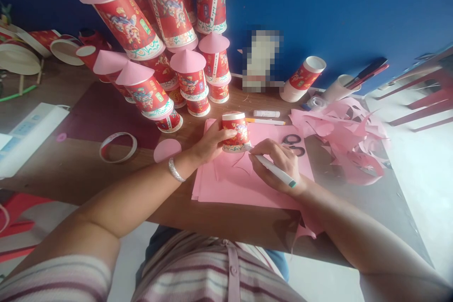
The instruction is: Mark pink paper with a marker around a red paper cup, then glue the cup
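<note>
My left hand [212, 144] is wrapped round a red printed paper cup [236, 125], thumb across its front. The cup has a white band with green marks near its lower edge. In my right hand [278, 163] is a white marker [272, 170] with a green end, its tip at the white band of the cup. Both hands are over a stack of pink paper sheets [230, 188]. Dark scissors handles [296, 150] show just beyond my right hand; the blades are hidden. A pink paper disc [167, 150] lies left of the sheets.
Several red cup towers with pink cone tops [189, 62] stand at the back left. Pink paper scraps [354, 137] pile up on the right. Behind are stacked cups [307, 74], a pen holder [336, 88] and an orange marker [265, 121]. A paper ring [132, 148] lies left.
</note>
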`<state>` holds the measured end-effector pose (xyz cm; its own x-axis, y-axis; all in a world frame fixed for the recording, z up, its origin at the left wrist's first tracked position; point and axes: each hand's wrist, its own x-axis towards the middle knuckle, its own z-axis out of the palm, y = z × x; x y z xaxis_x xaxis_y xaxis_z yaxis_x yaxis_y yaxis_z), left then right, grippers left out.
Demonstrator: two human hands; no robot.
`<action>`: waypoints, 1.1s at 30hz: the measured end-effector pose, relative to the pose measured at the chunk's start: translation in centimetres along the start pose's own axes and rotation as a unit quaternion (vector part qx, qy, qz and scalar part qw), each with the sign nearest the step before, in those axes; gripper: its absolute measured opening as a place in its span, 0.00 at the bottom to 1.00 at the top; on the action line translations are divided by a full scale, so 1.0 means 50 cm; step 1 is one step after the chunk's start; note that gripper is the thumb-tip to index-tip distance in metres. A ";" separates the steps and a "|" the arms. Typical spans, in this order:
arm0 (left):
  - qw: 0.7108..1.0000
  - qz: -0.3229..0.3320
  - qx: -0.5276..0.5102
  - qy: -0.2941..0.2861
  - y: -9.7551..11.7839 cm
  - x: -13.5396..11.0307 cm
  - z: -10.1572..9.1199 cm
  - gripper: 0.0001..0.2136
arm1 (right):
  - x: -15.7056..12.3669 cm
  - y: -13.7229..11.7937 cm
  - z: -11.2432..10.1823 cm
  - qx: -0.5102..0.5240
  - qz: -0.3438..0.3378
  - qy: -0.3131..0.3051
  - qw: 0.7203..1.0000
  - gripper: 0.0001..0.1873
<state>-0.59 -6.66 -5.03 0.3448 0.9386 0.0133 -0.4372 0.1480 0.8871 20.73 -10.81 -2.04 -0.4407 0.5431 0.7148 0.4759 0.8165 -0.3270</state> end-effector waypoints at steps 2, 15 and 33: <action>1.000 0.003 -0.001 -0.005 0.001 0.000 0.002 0.17 | -0.001 0.000 0.000 0.001 -0.002 -0.003 1.000 0.09; 1.000 -0.006 -0.001 -0.012 0.004 -0.001 0.001 0.16 | 0.000 0.007 0.002 -0.011 -0.012 0.008 1.000 0.09; 1.000 -0.007 -0.018 0.013 0.008 -0.003 0.006 0.20 | -0.003 -0.001 0.008 0.125 -0.056 -0.026 0.990 0.11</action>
<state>-0.57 -6.83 -4.55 0.3296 0.9440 -0.0112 -0.4620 0.1716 0.8701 20.47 -10.85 -2.39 -0.5210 0.4510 0.7247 0.2223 0.8914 -0.3949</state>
